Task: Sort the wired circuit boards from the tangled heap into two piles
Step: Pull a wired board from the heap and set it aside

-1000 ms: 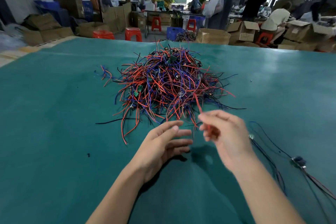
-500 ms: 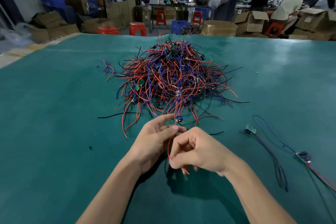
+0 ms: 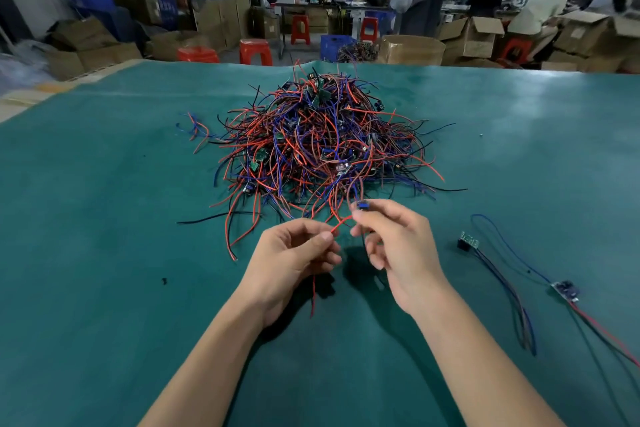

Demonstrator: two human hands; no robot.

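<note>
A tangled heap [image 3: 322, 146] of red, blue and black wires with small circuit boards lies in the middle of the green table [image 3: 104, 253]. Just in front of it my left hand [image 3: 294, 260] pinches a red wire [image 3: 341, 224] whose end hangs below the hand. My right hand [image 3: 394, 243] pinches a small blue circuit board [image 3: 362, 206] at the wire's other end, still linked by wires to the heap. Two wired boards lie apart at the right: a green board [image 3: 468, 242] with blue wires and a blue board [image 3: 564, 289] with a red wire.
A few loose wires [image 3: 195, 130] lie left of the heap. Beyond the table's far edge stand cardboard boxes [image 3: 471, 38], red stools [image 3: 255, 51] and a blue crate [image 3: 334, 45], with people working at the back.
My hands have moved apart and risen. The right hand now holds the small blue board near the heap's edge, and the left hand pinches the red wire stretched between them.
</note>
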